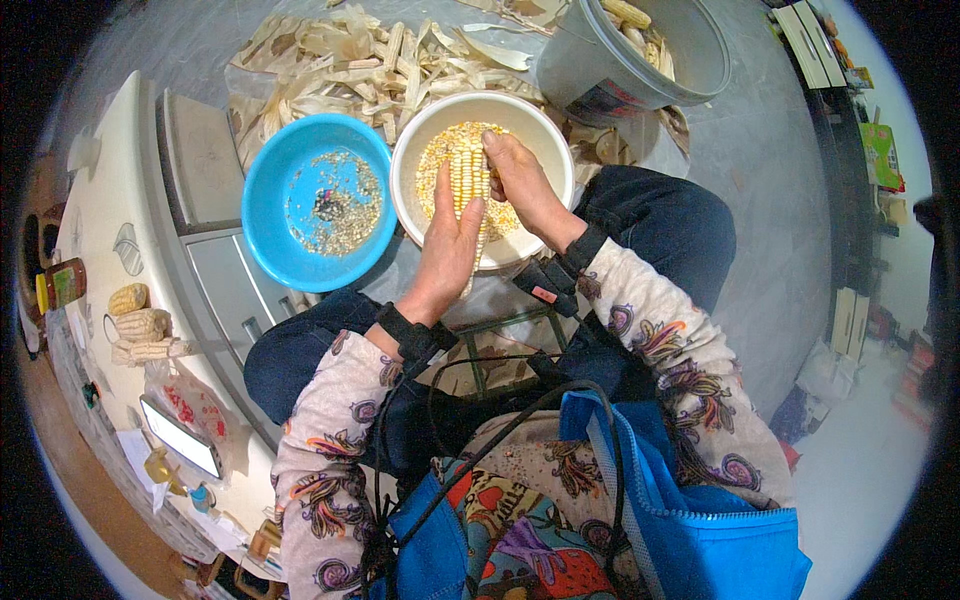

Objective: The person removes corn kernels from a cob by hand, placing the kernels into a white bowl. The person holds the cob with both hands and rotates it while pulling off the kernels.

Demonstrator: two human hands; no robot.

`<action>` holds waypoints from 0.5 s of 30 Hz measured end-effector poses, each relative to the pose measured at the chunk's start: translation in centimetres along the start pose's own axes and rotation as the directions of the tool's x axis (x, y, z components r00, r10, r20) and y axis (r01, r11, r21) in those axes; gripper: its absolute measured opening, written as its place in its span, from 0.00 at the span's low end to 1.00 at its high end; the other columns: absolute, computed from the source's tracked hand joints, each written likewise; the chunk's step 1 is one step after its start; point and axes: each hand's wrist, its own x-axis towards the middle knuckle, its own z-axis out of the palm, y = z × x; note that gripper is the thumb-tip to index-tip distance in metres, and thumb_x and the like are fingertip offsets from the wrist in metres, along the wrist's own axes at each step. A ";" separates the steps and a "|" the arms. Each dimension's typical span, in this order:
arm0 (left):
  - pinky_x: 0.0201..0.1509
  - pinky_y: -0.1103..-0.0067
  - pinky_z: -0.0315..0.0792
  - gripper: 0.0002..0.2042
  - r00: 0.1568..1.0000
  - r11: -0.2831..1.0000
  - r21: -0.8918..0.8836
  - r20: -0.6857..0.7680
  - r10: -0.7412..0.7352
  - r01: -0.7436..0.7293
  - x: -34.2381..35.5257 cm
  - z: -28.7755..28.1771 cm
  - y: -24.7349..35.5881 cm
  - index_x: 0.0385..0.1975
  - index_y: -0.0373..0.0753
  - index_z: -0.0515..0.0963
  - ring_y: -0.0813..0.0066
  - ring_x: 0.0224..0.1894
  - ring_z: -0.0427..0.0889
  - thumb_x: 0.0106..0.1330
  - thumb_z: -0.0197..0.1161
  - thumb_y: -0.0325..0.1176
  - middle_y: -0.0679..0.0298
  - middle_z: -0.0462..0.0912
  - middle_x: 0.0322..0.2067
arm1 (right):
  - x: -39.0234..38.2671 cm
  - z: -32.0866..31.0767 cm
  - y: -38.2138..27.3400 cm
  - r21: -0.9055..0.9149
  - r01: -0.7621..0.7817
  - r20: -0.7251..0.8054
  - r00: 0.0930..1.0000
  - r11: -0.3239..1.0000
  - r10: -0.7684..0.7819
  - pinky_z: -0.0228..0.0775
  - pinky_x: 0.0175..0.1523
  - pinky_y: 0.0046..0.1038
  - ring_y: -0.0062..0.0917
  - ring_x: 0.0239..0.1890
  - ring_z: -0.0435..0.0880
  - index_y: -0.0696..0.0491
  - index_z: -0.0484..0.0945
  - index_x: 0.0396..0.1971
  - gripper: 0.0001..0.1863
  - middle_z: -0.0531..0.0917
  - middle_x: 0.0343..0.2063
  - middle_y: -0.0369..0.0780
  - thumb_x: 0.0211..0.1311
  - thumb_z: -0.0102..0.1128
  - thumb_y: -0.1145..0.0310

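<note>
An ear of yellow corn [465, 182] stands nearly lengthwise over a white basin [562, 155], its lower end pointing toward me. My left hand [445, 262] grips it from the left and below, fingers along its side. From the right, my right hand [524, 186] is closed on the upper part, thumb against the kernels; some of its fingers are hidden. Loose yellow and white kernels cover the basin's bottom around the ear. Left of it, a blue basin [262, 200] contains scattered pale kernels and a small dark clump.
Dry husks and cobs [340, 65] lie beyond the basins. A grey bucket [600, 70] with corn ears stands at the far right. On the left, a white cabinet top [105, 220] bears several ears [142, 325] and a phone [180, 437]. Black cables [520, 405] cross my lap.
</note>
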 end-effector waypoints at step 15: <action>0.65 0.76 0.46 0.29 0.998 0.997 0.053 -0.010 0.055 -0.054 0.6 -0.4 0.1 0.63 0.31 0.38 0.58 0.64 0.50 0.69 0.38 0.40 0.45 0.50 0.61 | -1.5 1.7 0.0 -0.388 0.073 -0.065 0.992 0.919 -0.107 0.62 0.30 0.25 0.24 0.22 0.67 0.56 0.65 0.26 0.20 0.68 0.20 0.39 0.67 0.38 0.53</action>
